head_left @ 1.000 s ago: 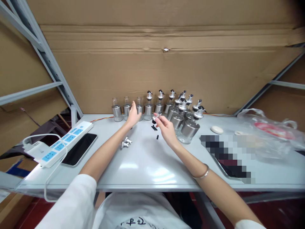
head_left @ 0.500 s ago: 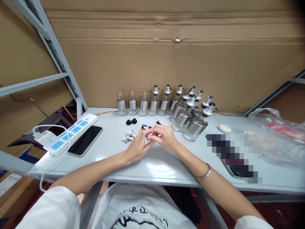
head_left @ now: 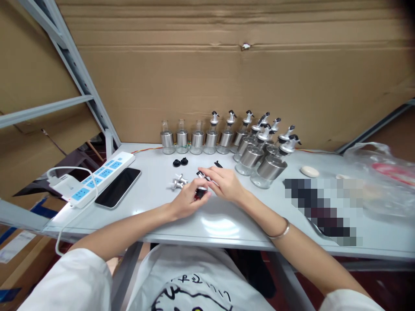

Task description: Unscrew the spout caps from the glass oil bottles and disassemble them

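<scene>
My left hand (head_left: 188, 199) is closed around a pour spout (head_left: 202, 189) with a dark base and a silver and black top. Fingers of my right hand (head_left: 226, 183) press together on the black tip of that spout from the other side. Just left of my hands lie silver spout pieces (head_left: 178, 182). Behind them are two black round stoppers (head_left: 180, 162), and a small black lever (head_left: 218, 164) lies past my right fingers. At the back stand three open glass bottles (head_left: 182, 137) with steel sleeves, and to their right several bottles (head_left: 251, 154) carry spouts.
A power strip (head_left: 105, 175) with a white charger and cable lies left, beside a phone (head_left: 119, 188). On the right are a white oval object (head_left: 310, 171), a blurred-out dark item (head_left: 319, 211) and a clear plastic bag (head_left: 384, 185). Cardboard (head_left: 227, 82) closes off the back.
My hands have turned the spout so more of its dark base and black tip shows, and my left fingers now wrap lower on it. The whole view has shifted slightly.
</scene>
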Motion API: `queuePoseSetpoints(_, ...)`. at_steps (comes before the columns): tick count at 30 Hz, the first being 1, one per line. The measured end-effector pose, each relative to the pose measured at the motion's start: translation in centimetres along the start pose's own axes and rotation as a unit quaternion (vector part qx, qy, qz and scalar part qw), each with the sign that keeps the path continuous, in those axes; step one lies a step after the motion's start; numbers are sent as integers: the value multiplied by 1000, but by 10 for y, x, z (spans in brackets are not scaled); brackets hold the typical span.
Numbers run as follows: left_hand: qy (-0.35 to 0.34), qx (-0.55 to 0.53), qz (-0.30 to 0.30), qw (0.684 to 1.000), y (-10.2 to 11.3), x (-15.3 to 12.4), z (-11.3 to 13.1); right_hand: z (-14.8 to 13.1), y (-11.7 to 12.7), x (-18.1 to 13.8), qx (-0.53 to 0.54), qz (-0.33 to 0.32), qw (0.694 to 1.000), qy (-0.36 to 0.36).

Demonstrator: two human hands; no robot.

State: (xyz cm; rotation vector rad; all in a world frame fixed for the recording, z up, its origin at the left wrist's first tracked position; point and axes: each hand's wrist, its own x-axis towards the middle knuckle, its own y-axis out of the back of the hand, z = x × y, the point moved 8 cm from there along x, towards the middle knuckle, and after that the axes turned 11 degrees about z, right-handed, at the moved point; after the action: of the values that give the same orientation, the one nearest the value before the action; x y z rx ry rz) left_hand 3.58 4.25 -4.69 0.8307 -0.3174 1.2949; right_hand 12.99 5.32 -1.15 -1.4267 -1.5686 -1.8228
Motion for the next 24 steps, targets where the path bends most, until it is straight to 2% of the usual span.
queuePoseSetpoints(4, -64, 32, -20, 997, 0, 1, 6, -8, -1, 0, -13, -5, 999, 38)
queuePoseSetpoints(8, -97, 38, -52, 993, -2, -1, 12, -17, 3, 1, -14, 24, 996, 87)
queuePoseSetpoints(12, -144, 18, -69, 987, -8, -10, 26, -23, 3, 1, -30, 31, 994, 98)
queuePoseSetpoints(15, -136, -21, -75, 988, -11, -16, 31, -30, 8, 0, -14, 58, 991, 120)
queuePoseSetpoints(17, -133, -29, -101, 986, -16, -20, 32, -34, 16, 0, 19, 97, 987, 129)
queuePoseSetpoints(20, -176, -7, -138, 975, -21, -24, 35, -26, 27, 2, 77, 144, 985, 51)
queuePoseSetpoints(22, -221, 21, -122, 967, -20, -22, 37, -17, 31, 4, 85, 153, 985, -12)
queuePoseSetpoints(24, -255, 40, -88, 962, -17, -18, 38, -10, 34, 7, 59, 154, 985, -40)
